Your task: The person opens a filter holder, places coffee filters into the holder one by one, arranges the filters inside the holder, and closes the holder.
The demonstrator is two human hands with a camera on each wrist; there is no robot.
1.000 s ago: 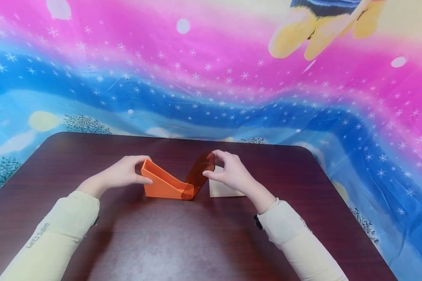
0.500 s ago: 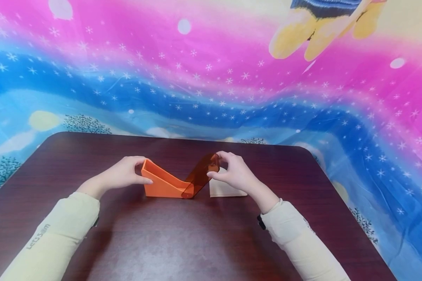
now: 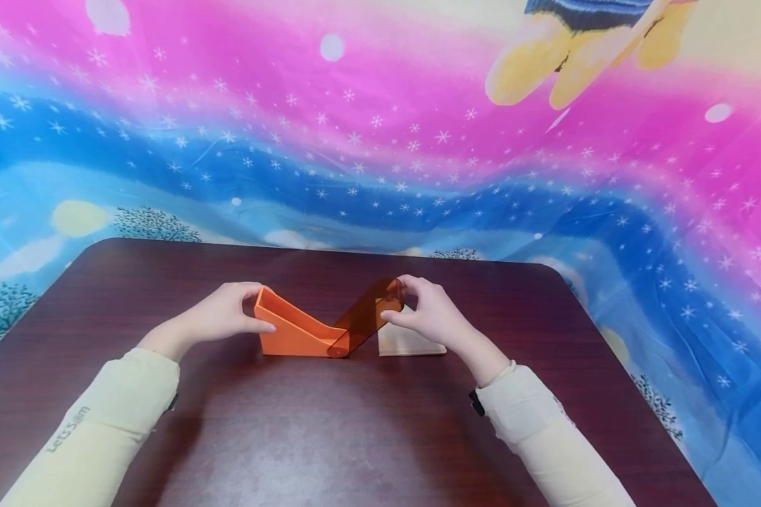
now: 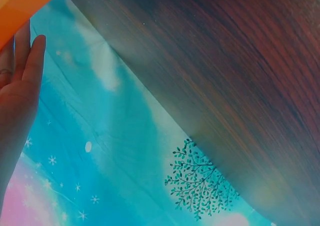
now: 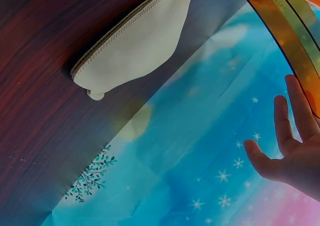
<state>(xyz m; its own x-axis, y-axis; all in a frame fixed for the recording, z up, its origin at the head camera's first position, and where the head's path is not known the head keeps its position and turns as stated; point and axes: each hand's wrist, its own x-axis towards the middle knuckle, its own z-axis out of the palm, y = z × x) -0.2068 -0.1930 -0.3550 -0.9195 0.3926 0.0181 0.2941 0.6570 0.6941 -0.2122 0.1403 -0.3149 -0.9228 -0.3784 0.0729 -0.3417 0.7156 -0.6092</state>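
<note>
In the head view an orange plastic box [image 3: 294, 332] with a sloping top stands on the table, its inside exposed. A translucent brown lid [image 3: 363, 318] joins it at the low right end and slants up to the right. My left hand [image 3: 225, 311] grips the tall left end, thumb in front, other fingers behind. At the lid's raised end, my right hand [image 3: 430, 310] holds it between thumb and fingers. Behind and below that lid end lies a flat cream item [image 3: 412, 341]. The right wrist view shows this cream item [image 5: 140, 50] with a stitched or zipped edge and a small tab.
The dark wood table [image 3: 279, 436] has rounded far corners. Beyond it hangs a printed cloth [image 3: 380, 141] in pink and blue, which reaches down around the table's edges.
My right hand has moved a little to the right, tilting the lid further down and away from the box. The left hand and the box have stayed in place.
</note>
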